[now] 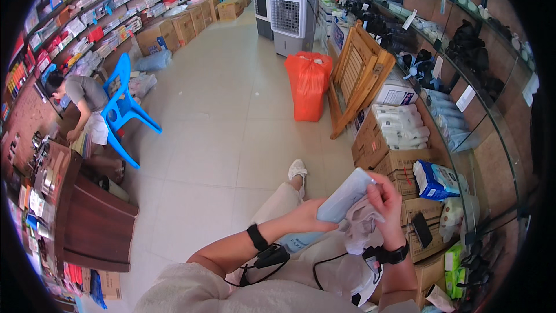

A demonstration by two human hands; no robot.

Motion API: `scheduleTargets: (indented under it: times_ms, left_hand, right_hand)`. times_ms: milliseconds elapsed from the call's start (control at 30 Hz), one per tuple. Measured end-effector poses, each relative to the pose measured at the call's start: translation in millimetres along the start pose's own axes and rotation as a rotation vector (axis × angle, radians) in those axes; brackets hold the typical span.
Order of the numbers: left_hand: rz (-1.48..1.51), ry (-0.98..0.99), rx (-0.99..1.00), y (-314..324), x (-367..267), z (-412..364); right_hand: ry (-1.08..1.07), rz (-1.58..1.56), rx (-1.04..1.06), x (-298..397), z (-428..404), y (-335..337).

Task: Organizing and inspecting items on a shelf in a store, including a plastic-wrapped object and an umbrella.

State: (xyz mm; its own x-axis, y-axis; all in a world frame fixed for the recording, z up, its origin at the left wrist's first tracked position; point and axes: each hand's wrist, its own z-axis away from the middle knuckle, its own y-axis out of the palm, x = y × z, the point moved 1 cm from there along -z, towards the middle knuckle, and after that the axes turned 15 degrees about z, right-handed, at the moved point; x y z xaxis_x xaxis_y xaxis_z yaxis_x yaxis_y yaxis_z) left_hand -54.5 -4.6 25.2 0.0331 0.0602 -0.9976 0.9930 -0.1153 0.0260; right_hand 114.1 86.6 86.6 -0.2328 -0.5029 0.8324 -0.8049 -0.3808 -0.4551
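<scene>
My left hand (316, 218) grips the lower end of a pale blue package in clear plastic (346, 195), held tilted above my lap. My right hand (388, 202) pinches at the package's upper right end. A crumpled greyish-pink cloth (361, 221) hangs between my right hand and the package, against my right palm. Beneath my left forearm, another light blue packet (299, 240) lies on my lap, partly hidden. Both wrists wear black straps, with black cables running across my lap.
Glass shelves (486, 126) curve along my right, holding rolled blue packages (447, 117). Cardboard boxes (393, 161) bear a phone (421, 230) and a tissue pack (435, 179). Ahead stand an orange bag (309, 87), folded wooden furniture (360, 74) and air coolers (293, 19). A person (89, 95) bends beside a blue chair (124, 104).
</scene>
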Motion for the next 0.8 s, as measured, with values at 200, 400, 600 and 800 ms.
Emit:
scheduleTargets:
  times_ms: [200,400,600,800]
  left_hand:
    - [0.807,-0.181,-0.004,9.5,-2.8,-20.0]
    - [1.004,-0.177,-0.013,15.3,0.7,-21.2]
    - [0.881,-0.141,0.036,21.1,-3.5,-22.1]
    - [0.827,-0.234,0.048,26.3,1.8,-18.1]
  right_hand:
    - [0.357,-0.724,-0.363,-102.1,7.4,-17.0]
    - [0.313,-0.486,-0.346,-62.4,5.6,20.8]
    - [0.188,-0.166,-0.265,-51.6,14.9,25.9]
    - [0.095,0.203,-0.38,-42.6,20.7,28.6]
